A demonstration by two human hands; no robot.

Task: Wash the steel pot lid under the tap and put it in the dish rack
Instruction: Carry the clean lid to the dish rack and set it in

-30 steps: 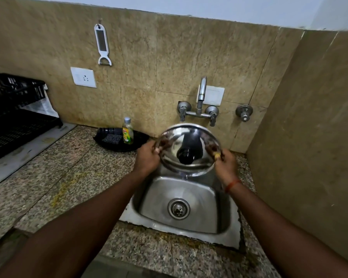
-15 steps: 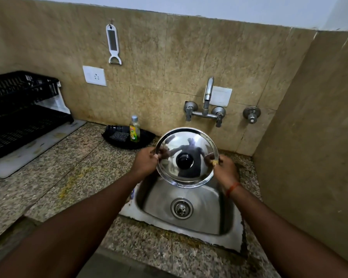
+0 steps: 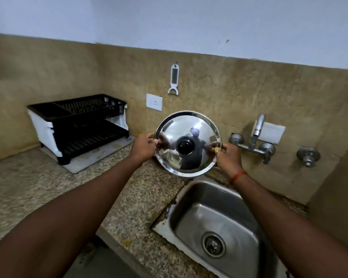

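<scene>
The round steel pot lid (image 3: pixel 189 129), shiny with a black knob at its middle, is held upright facing me above the counter, left of the sink (image 3: pixel 191 213). My left hand (image 3: pixel 144 147) grips its left rim and my right hand (image 3: pixel 228 157) grips its right rim. The wall tap (image 3: pixel 256 129) stands to the right of the lid, with no water running. The black two-tier dish rack (image 3: pixel 78 125) sits on a white tray at the far left of the counter, apart from the lid.
A speckled granite counter (image 3: pixel 48 189) runs between the rack and the sink. On the tiled wall hang a white peeler (image 3: pixel 174 80) and a socket (image 3: pixel 154 102). A second valve (image 3: pixel 307 157) sits right of the tap. A side wall closes off the right.
The lid has risen and shifted left, from over the sink to above the counter. The view has swung left and up, bringing the whole dish rack into sight.
</scene>
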